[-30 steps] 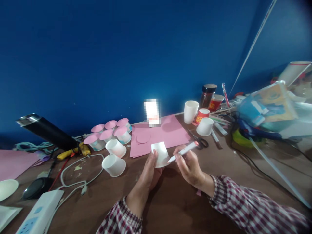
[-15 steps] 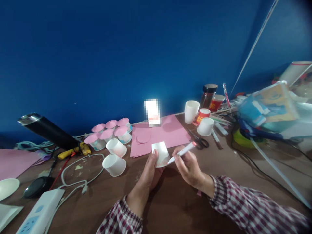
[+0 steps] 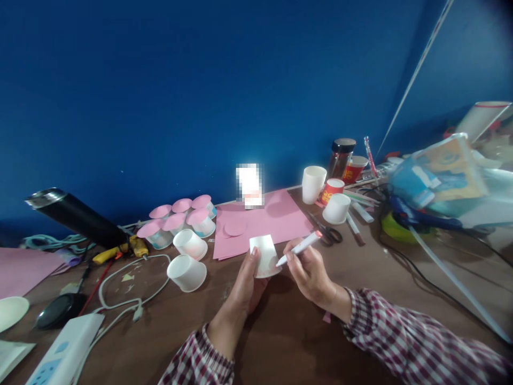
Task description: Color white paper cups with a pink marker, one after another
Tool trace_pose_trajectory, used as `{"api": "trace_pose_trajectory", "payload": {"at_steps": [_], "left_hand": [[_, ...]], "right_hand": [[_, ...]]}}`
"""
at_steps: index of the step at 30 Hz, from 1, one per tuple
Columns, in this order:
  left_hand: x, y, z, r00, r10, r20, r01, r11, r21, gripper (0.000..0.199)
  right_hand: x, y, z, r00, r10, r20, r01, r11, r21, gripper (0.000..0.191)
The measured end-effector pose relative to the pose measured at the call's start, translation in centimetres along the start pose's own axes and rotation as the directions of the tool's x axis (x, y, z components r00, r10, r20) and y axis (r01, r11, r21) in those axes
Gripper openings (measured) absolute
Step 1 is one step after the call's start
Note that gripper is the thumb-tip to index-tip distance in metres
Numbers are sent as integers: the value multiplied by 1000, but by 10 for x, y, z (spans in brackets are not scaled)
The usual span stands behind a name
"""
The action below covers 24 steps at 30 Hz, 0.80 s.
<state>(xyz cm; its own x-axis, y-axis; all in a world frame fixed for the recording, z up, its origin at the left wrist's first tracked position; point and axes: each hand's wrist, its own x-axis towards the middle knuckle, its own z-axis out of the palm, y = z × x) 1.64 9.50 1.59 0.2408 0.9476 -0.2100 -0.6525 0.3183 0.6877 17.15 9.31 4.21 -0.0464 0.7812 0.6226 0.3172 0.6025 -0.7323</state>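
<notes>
A white paper cup (image 3: 264, 254) is tipped on its side in the air, with its rim toward me. My left hand (image 3: 246, 275) is closed around its left side, thumb on the wall. My right hand (image 3: 310, 272) pinches a white marker (image 3: 301, 246) with a reddish end; the tip is at the cup's right side near the rim, and I cannot tell whether it touches. Behind the cup, pink paper sheets (image 3: 272, 219) lie on the table with a pink paper circle (image 3: 235, 228) on them. Scissors (image 3: 328, 232) rest just beyond my right hand.
Several pink-topped cups (image 3: 175, 222) and white cups (image 3: 187, 272) stand to the left, near a black flask (image 3: 76, 216), a cable and a power strip (image 3: 66, 347). More cups (image 3: 336, 208), a dark-lidded jar (image 3: 342, 158), markers (image 3: 355, 227) and a clear-covered bag (image 3: 441, 171) are to the right.
The cup in my left hand has turned slightly, and the marker tip has shifted a little against its right side. The whole view has drifted slightly.
</notes>
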Motion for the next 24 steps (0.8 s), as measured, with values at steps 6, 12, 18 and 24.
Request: {"api": "trace_pose_trajectory", "payload": {"at_steps": [6,12,18,24], "left_hand": [[-1,1,2,1000,6,-14,-6,1000,-13,41],[-2,1,-2,998,25,50,-27,998,55,47],[-1,1,-5,999,29,24,-31,997,76,43],[-1,1,-5,1000,9,-4,-9,997,71,45]], "right_hand": [[0,-1,1,998,17,56,-17,1000,2,16],[0,1,2,998,1,58,-3,999,34,15],[0,-1,2,998,-2,60,-1,999,45,14],[0,1,2,1000,-1,26,0,999,43,14]]}}
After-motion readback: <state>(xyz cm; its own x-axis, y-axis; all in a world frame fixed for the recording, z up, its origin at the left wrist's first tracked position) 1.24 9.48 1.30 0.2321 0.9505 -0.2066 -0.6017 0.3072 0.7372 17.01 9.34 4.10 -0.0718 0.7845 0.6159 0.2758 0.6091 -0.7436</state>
